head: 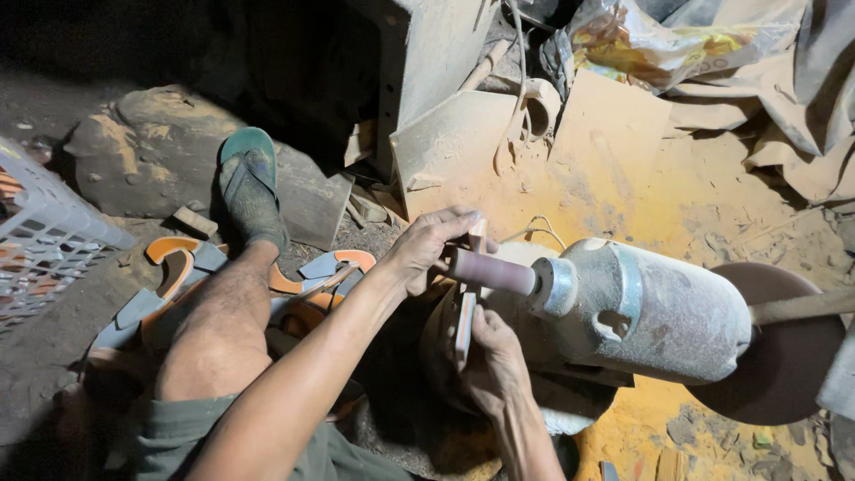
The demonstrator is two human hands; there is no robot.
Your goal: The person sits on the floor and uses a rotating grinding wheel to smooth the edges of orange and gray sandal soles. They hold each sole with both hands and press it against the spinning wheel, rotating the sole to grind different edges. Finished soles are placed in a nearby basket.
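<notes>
White plastic, a latticed basket (40,236), sat at nine o'clock from where I watched, at the far left edge. Just right of it, at about eight o'clock, a heap of orange and grey sole pieces (183,267) lay on the dusty ground, partly hidden under my bare leg. My foot, in a green sandal (251,183), rested at ten o'clock against a large rock (151,142).

Toward the centre, my left hand (427,249) came in from above the workpiece, fingers curled and clamped on the top end of a thin orange and grey sole piece (466,316). That piece stood nearly upright, its edge pressed against the dark sanding drum (492,272) at the middle of the view. My right hand (494,361), at six o'clock, gripped the lower end of the same piece, fingers closed around it, thumb up along its side.

Right of the drum, at three o'clock, I saw the dust-coated grey motor (655,312), with a round brown disc (788,356) on its far end. Yellowish sawdust covered the board (623,151) behind it at one o'clock, and a crumpled sack (677,44) lay at the top right corner.
</notes>
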